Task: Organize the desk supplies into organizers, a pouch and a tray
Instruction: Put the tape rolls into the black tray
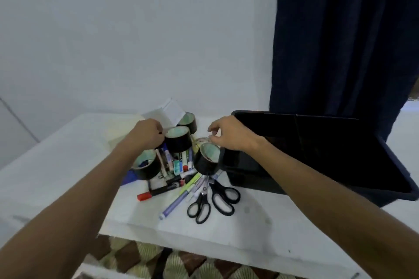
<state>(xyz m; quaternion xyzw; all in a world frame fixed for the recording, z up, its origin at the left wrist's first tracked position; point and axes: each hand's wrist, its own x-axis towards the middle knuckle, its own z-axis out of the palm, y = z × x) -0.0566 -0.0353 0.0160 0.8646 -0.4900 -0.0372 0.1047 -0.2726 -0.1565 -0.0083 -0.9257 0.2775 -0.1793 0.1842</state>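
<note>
A black tape roll (178, 141) is gripped by the left hand (146, 132), another roll (207, 161) is touched by the right hand's (229, 133) loosely curled fingers, beside the black tray (317, 183), whose dark interior cannot be made out.

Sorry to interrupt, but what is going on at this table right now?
A person is sorting a pile of desk supplies. The left hand touches one black tape roll; the right hand reaches over another roll. Markers and scissors lie loose beside a black bin.

Tape rolls (178, 141) top the marker pile (179, 179) (scissors (213, 197) in front), tray (317, 154) right.
</note>
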